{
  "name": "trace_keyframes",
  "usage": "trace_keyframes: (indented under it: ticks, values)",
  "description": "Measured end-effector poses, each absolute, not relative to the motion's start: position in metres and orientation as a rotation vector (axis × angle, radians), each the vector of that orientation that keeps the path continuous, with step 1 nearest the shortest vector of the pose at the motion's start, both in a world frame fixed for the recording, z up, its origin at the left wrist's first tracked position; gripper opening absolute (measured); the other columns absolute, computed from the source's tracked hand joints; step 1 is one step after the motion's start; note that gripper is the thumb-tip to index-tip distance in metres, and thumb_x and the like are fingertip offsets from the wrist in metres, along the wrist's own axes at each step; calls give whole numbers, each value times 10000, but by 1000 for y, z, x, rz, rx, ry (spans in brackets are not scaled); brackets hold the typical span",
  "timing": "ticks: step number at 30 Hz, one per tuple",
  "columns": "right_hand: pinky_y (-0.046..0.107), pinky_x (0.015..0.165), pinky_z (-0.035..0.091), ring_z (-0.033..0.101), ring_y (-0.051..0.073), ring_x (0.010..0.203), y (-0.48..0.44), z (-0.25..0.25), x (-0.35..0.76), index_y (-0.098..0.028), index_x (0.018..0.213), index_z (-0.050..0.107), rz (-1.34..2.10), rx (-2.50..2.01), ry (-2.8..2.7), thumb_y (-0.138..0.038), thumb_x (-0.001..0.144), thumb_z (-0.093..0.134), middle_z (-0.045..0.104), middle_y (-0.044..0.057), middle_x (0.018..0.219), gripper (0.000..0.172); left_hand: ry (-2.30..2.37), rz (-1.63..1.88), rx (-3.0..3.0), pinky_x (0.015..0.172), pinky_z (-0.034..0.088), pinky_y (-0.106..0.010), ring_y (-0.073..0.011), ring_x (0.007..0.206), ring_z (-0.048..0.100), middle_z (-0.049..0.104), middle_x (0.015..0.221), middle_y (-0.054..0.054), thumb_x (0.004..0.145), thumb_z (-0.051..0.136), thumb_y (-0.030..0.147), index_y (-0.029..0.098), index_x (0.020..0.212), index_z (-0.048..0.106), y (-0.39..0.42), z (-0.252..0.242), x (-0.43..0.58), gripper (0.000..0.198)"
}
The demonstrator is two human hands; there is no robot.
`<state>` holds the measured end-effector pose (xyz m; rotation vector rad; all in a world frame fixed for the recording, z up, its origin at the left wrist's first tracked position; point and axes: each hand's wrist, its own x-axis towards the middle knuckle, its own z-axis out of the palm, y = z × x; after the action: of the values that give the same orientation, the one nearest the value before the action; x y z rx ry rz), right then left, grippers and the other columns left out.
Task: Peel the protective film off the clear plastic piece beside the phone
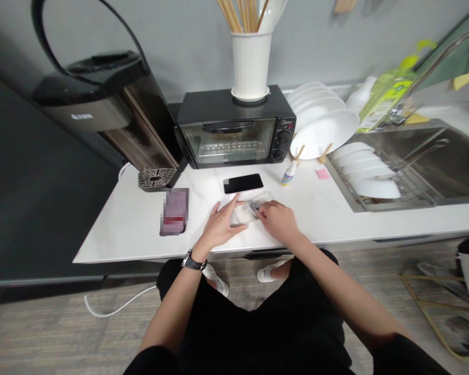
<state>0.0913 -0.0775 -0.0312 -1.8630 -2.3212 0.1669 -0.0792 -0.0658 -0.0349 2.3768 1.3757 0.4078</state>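
Observation:
On the white counter in front of me lies a clear, flat plastic case (242, 212). My left hand (220, 225) grips its left side, with the thumb at the near edge and a finger at the far edge. My right hand (278, 219) is over the case's right part, fingers bent and pinched together on a small grey thing (255, 206) whose kind I cannot make out. Just behind the case is a black phone (243, 183). To the left lies a purple, partly blurred phone-shaped thing (175, 211). A small white bottle (288, 173) stands to the right.
A toaster oven (234, 140) stands at the back, carrying a white cup (252, 62) of chopsticks. At left is a tall water dispenser (113, 114). White plates (324, 130), a pink note (322, 174) and a sink (445, 156) are to the right.

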Motion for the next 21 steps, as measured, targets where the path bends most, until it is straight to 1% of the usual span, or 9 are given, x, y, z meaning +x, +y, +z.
trace_keyframes:
  ticks: [3,5,8,12,14,16,19,21]
  values:
    - [263,656,282,395,189,846,-68,-34,112,-130,799,479,87,-1979,-2231,-256,777,252,502,123,837,260,1350,448,2393,939,70,-351,-135,1091,264,323,1182,50,653,464,332,296,1172,-41,-66,-35,-79,725]
    - [270,653,281,387,193,850,-59,-37,114,-118,813,472,65,-1988,-2218,-252,783,232,493,133,852,277,1343,472,2396,940,82,-343,-134,1090,264,320,1184,53,654,463,334,307,1170,-45,-65,-36,-80,725]
    - [253,671,279,388,169,849,-48,-39,98,-129,816,470,91,-1897,-2274,-247,786,231,493,108,858,268,1352,456,2393,941,85,-338,-134,1091,262,318,1186,48,652,465,343,297,1173,-46,-64,-37,-80,731]
    - [209,706,271,396,125,846,-53,-36,64,-168,802,479,178,-1689,-2402,-273,774,286,506,45,864,222,1387,404,2383,938,69,-350,-150,1085,273,314,1190,0,641,474,354,243,1185,-13,-63,-39,-80,739]
    - [187,697,274,410,107,825,-62,-34,56,-191,774,488,215,-1601,-2451,-302,760,321,512,12,859,201,1388,405,2381,939,72,-340,-145,1080,282,321,1186,0,636,480,358,246,1185,-1,-63,-40,-81,739]
    - [179,664,285,431,99,771,-69,-33,58,-203,727,497,235,-1566,-2472,-333,746,343,526,-9,804,203,1371,419,2381,940,75,-330,-137,1076,286,335,1176,17,636,480,362,265,1182,-6,-63,-40,-80,737]
    - [196,627,288,442,114,729,-73,-35,76,-204,681,505,211,-1614,-2445,-347,733,359,533,-6,707,211,1355,426,2382,939,62,-336,-130,1082,274,337,1173,34,642,474,367,273,1178,-29,-65,-38,-78,741]
    - [220,622,284,438,140,749,-69,-38,92,-190,685,509,159,-1692,-2392,-327,737,352,532,21,706,215,1359,409,2385,938,48,-341,-129,1094,252,323,1182,35,646,470,364,264,1178,-39,-66,-36,-78,743]
